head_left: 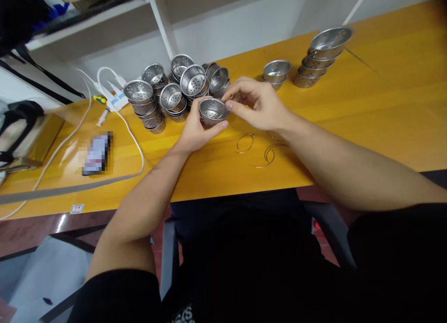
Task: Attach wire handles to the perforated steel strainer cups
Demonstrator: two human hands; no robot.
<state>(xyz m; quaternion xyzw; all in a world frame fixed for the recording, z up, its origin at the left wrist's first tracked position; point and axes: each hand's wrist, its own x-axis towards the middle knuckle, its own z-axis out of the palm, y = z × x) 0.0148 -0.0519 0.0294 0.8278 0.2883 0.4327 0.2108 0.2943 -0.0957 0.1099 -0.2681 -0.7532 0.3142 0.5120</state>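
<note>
My left hand [196, 127] is wrapped round a small perforated metal strainer basket [213, 110], its thumb along the near side and its open top facing up. At the basket's right rim, my right hand [256, 102] is closed in a pinch. A tiny thin glint shows at those fingertips, too small to make out. Below the right hand, several thin curved wires [245, 143] lie on the table. Just behind my left hand stand several stacks of like strainer baskets [173, 98].
Two more basket stacks stand at the back right, one short [276, 71] and one taller [314, 57]. Leftward lie a blurred-out phone [97, 153], a power strip [117, 99] with white cables, and a syringe-like item [102, 117]. A shelf [101, 18] rises behind the yellow table [377, 123].
</note>
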